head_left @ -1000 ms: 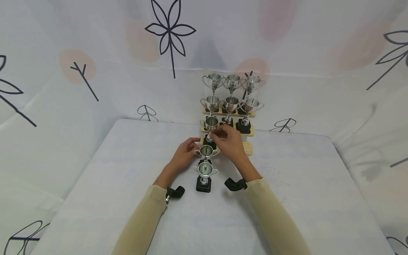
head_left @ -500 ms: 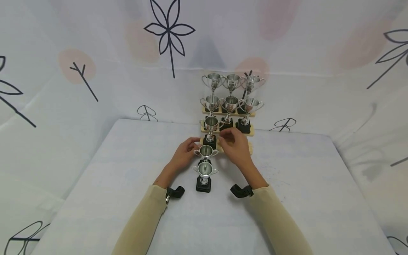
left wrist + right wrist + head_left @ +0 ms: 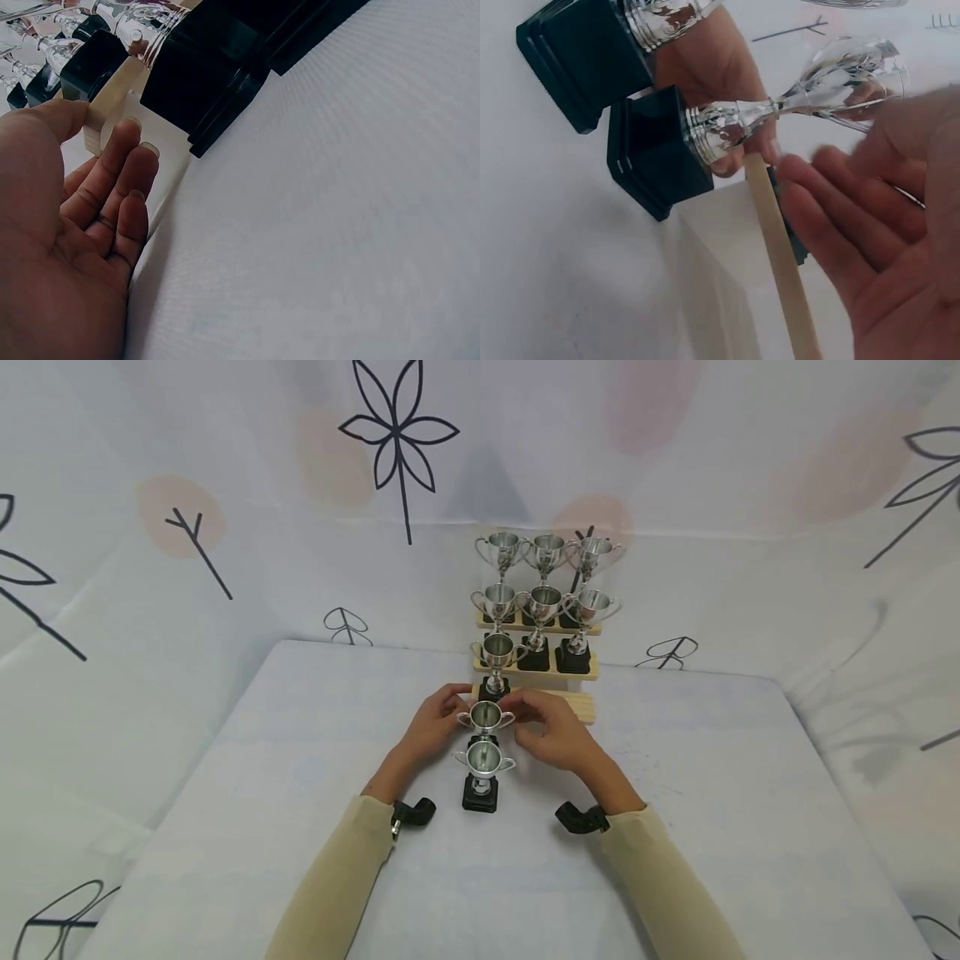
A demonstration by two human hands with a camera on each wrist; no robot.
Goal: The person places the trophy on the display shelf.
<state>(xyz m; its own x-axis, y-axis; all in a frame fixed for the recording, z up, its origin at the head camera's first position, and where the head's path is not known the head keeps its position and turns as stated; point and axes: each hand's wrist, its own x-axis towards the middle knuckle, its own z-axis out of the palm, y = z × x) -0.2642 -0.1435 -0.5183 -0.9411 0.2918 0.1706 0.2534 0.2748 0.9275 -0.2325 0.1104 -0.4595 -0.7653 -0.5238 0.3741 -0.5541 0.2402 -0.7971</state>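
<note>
A tiered wooden stand (image 3: 579, 706) bears silver two-handled trophies on black bases. One trophy (image 3: 497, 652) stands at the left end of its lowest step. My left hand (image 3: 432, 724) holds that step's left end, thumb on the wooden edge (image 3: 112, 90) and fingers below in the left wrist view. On the table before the stand, two more trophies are lined up, a rear one (image 3: 486, 717) and a front one (image 3: 481, 760). My right hand (image 3: 557, 732) is beside the rear trophy, fingertips near its cup and handle. In the right wrist view its fingers are loosely bent, apart from the stem.
Three trophies (image 3: 542, 606) occupy the middle step and three more (image 3: 547, 553) the top step, close together. A white cloth covers the table (image 3: 712, 827). Behind the stand hangs a patterned backdrop (image 3: 262, 460).
My right hand lets go of the trophy on the lowest step, draws back right, then comes down toward the rear table trophy. The left hand stays at the step's end.
</note>
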